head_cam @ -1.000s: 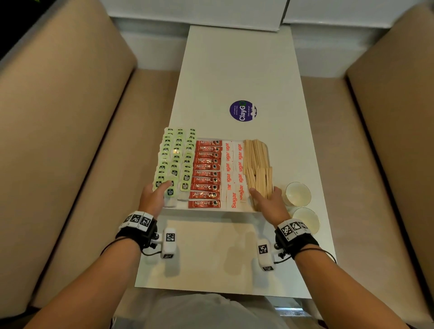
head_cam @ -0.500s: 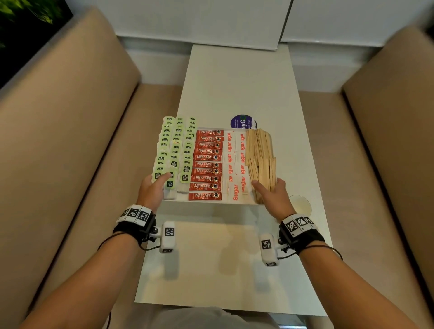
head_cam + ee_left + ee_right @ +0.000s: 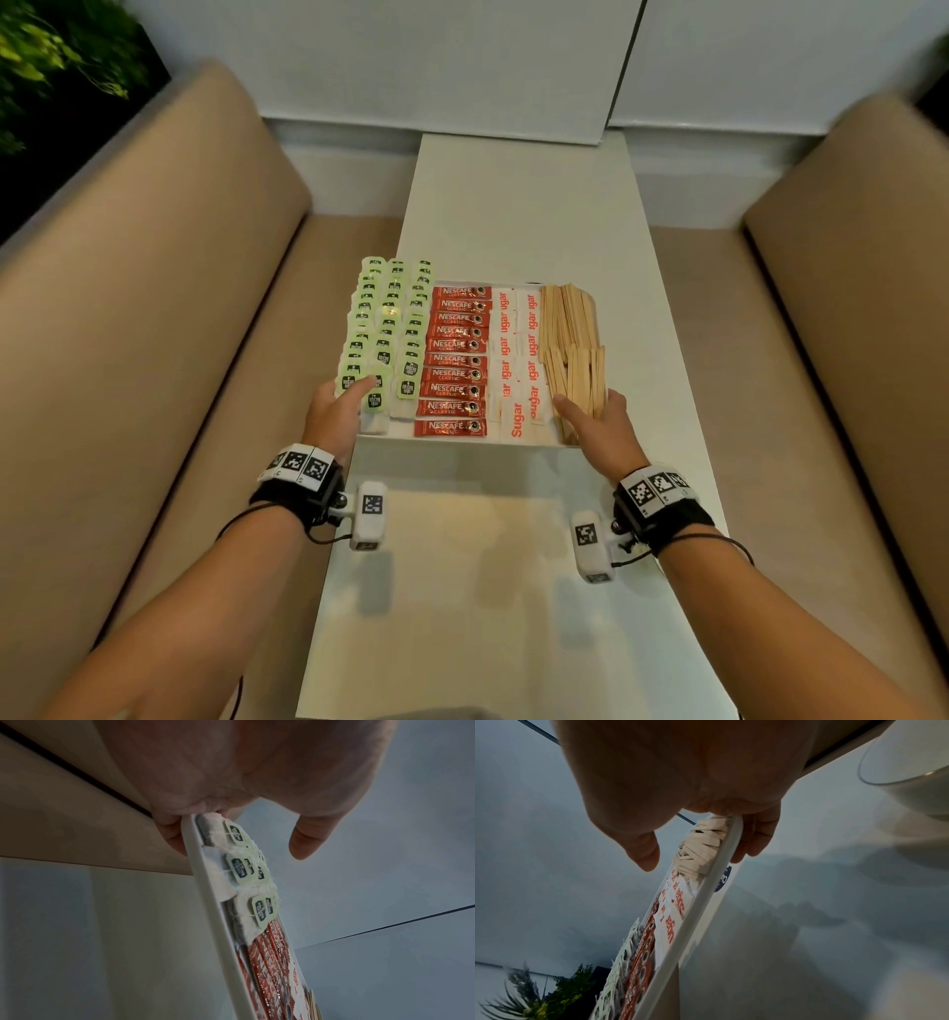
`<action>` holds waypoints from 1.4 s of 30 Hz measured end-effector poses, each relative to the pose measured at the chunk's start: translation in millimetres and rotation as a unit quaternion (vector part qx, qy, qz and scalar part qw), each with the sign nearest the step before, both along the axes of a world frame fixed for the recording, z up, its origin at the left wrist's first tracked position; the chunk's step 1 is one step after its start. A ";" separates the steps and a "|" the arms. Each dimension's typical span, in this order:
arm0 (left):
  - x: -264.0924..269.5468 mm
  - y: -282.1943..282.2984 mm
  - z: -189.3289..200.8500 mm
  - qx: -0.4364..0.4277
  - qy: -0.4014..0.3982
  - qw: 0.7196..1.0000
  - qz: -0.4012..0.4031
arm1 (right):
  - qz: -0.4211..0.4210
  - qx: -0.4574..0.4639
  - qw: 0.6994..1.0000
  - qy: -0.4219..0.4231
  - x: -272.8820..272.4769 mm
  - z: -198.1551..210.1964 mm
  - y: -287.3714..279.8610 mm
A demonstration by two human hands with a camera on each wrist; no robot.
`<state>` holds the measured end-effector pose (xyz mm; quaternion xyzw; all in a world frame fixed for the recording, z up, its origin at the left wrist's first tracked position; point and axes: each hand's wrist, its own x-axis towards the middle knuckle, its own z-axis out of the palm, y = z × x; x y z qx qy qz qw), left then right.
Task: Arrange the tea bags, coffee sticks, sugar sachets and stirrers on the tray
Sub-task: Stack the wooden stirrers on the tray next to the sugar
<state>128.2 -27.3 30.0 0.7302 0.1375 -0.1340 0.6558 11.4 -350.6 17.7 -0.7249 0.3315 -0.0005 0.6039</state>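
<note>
Hiding most of the tray [image 3: 464, 441] is its own load: only the near rim shows in head view, far edge not visible. L→R: tea bags [image 3: 386, 329], coffee sticks [image 3: 454, 360], sugar sachets [image 3: 518, 360], stirrers [image 3: 572, 344]. Left hand [image 3: 336, 413] grips near-left corner, thumb on top of tea bags, fingers under the rim. Right hand [image 3: 595, 426] grips near-right corner, thumb by stirrers, fingers below. Tray held above the counter [image 3: 513, 205], shadow underneath. Cup [image 3: 908, 766] cut off in right wrist view.
</note>
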 end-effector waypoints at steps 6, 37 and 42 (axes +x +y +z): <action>27.5 -5.5 1.6 -0.001 -0.001 1.000 -0.002 | -0.001 -0.007 1.000 0.004 28.4 -1.0 -5.3; 101.5 -25.9 -80.1 0.114 0.108 0.985 -0.068 | -0.010 -0.088 0.988 0.124 92.9 -97.4 -13.2; 111.4 -24.1 -82.9 0.158 0.086 0.978 -0.107 | 0.050 -0.186 0.962 0.194 99.8 -94.6 -24.6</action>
